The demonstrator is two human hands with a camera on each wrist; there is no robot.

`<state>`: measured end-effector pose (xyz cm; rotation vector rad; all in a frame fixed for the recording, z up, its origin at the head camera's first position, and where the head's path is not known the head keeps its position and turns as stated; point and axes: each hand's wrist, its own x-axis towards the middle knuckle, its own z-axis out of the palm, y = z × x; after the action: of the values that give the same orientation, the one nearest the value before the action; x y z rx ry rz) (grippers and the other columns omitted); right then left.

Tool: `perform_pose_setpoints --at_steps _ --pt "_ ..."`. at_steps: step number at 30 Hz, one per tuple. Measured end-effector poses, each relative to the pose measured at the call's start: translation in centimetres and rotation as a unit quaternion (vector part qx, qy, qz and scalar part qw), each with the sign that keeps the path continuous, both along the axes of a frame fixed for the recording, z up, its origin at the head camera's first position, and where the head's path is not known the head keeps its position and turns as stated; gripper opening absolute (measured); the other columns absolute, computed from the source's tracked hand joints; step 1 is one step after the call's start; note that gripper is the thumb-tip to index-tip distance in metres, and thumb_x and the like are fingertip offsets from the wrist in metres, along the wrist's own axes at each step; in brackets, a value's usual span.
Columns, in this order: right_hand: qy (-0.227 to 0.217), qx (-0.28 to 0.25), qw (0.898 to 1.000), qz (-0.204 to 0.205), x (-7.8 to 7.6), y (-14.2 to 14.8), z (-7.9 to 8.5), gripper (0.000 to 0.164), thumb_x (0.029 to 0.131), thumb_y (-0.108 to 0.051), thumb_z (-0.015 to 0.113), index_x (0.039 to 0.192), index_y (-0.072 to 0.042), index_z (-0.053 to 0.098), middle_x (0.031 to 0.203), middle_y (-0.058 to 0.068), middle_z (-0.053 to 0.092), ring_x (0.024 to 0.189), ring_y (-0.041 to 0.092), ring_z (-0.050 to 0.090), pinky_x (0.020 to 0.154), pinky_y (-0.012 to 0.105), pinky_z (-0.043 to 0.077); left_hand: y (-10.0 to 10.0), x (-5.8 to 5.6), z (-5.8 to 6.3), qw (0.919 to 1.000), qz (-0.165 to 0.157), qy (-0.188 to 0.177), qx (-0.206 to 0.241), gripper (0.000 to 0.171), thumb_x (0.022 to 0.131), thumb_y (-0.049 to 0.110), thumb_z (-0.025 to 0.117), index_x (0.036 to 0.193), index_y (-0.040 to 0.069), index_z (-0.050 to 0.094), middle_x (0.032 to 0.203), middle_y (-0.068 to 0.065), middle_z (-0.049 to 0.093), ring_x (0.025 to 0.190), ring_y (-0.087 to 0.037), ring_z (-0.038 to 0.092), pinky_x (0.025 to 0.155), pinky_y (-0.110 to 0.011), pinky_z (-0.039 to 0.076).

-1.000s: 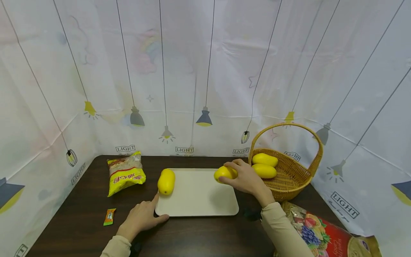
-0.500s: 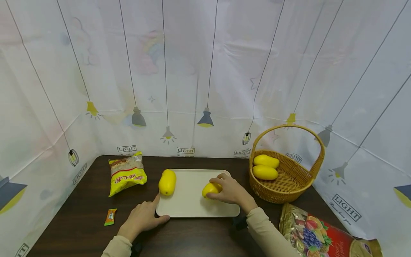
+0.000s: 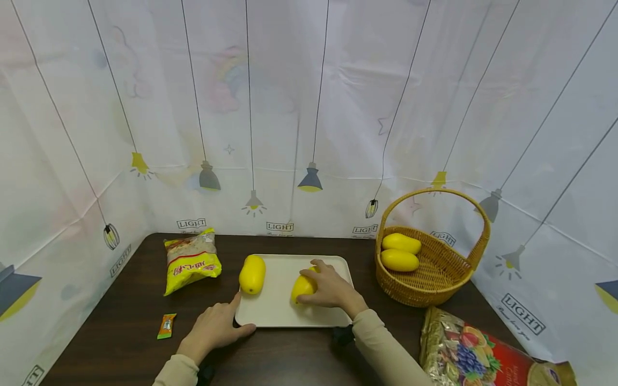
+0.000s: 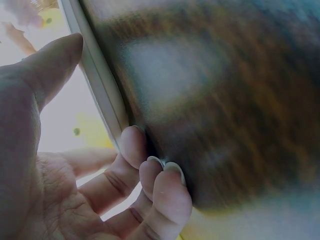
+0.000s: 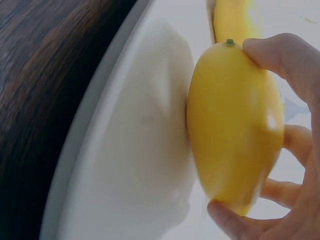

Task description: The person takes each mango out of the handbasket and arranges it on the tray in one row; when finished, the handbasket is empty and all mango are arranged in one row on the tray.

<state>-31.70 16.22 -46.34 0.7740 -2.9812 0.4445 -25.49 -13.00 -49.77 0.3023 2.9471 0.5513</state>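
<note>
My right hand (image 3: 330, 288) grips a yellow mango (image 3: 302, 289) over the middle of a cream tray (image 3: 275, 316). In the right wrist view, the thumb is at the mango's (image 5: 235, 125) stem end and the fingertips are at its other end. Whether the mango touches the tray I cannot tell. A second mango (image 3: 252, 274) lies upright in the view along the tray's left side. At the front left corner, my left hand (image 3: 217, 324) holds the tray, thumb on the front rim (image 4: 97, 70) and curled fingers round the side.
To the right stands a wicker basket (image 3: 446, 276) with a tall handle, holding two more mangoes (image 3: 401, 260). A red and gold candy bag (image 3: 475, 351) lies in front of it. On the left are a yellow snack bag (image 3: 193, 262) and a small orange-green packet (image 3: 166, 326).
My right hand has carried the mango leftward and down from beside the basket to the tray's middle, turning it more upright in the view. The left hand stays at the tray's corner.
</note>
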Motion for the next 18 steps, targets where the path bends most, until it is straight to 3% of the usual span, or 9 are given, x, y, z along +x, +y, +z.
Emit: perform_pose_setpoints --at_steps 6,11,18 --pt "-0.037 -0.008 0.999 0.001 -0.6 -0.8 -0.6 0.074 0.076 -0.057 0.068 0.141 -0.027 0.046 0.151 0.019 0.027 0.123 0.04 0.047 0.097 0.05 0.044 -0.1 -0.1 -0.2 1.0 -0.001 0.003 -0.001 0.098 0.074 0.068 0.065 0.149 0.014 0.032 0.088 -0.012 0.067 0.071 -0.018 0.058 0.066 -0.042 0.049" --pt "-0.034 -0.025 0.999 0.0 -1.2 -1.6 -0.7 0.086 0.073 -0.058 0.069 0.143 -0.021 0.038 0.153 0.018 0.025 0.123 0.038 0.05 0.098 0.047 0.046 -0.2 -0.1 -0.1 1.0 -0.002 0.008 0.001 0.098 0.074 0.069 0.065 0.149 0.014 0.032 0.094 -0.014 0.069 0.075 -0.021 0.062 0.065 -0.042 0.049" --pt "-0.039 -0.036 0.999 -0.01 -1.7 -2.7 -1.1 0.086 0.072 -0.061 0.068 0.143 -0.022 0.04 0.157 0.017 0.013 0.12 0.032 0.052 0.094 0.042 0.049 -0.1 -0.1 -0.1 1.0 0.0 0.0 0.005 0.098 0.074 0.069 0.064 0.15 0.017 0.03 0.092 -0.013 0.068 0.072 -0.019 0.06 0.064 -0.041 0.048"
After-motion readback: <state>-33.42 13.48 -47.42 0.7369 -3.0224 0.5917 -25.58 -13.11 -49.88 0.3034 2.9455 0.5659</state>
